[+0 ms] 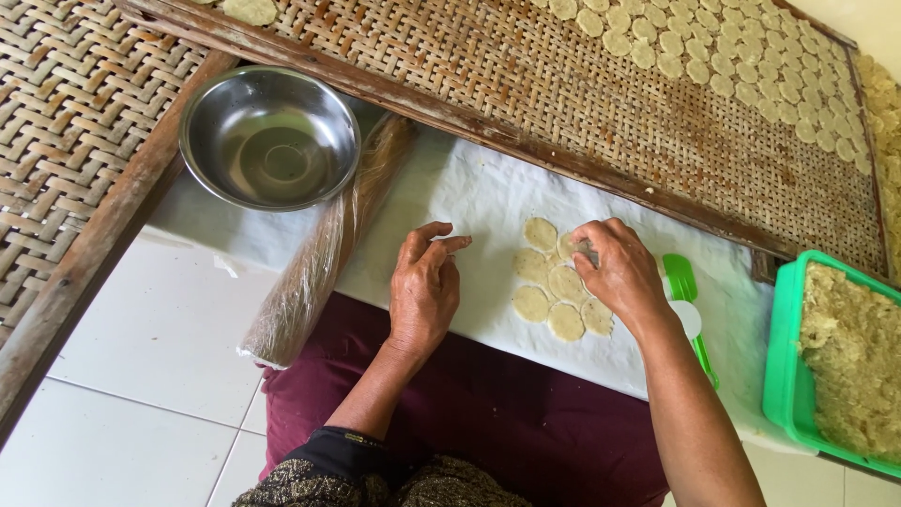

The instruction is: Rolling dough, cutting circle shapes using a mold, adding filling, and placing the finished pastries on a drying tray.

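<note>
right hand [621,272] pinching top disc [569,246] | left hand [424,291] resting empty, fingers loosely curled | discs [554,286] lying mid-sheet [469,197], nearer front edge | likely soft, thin, tearing easily; lifting by edge

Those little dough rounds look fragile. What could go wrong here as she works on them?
The dough discs lie touching and overlapping on the white sheet, so they might stick together or tear as the right hand picks at one. The left hand rests on the sheet; if it slips, the sheet could bunch. The steel bowl sits partly on the wrapped roller and might tip.
</note>
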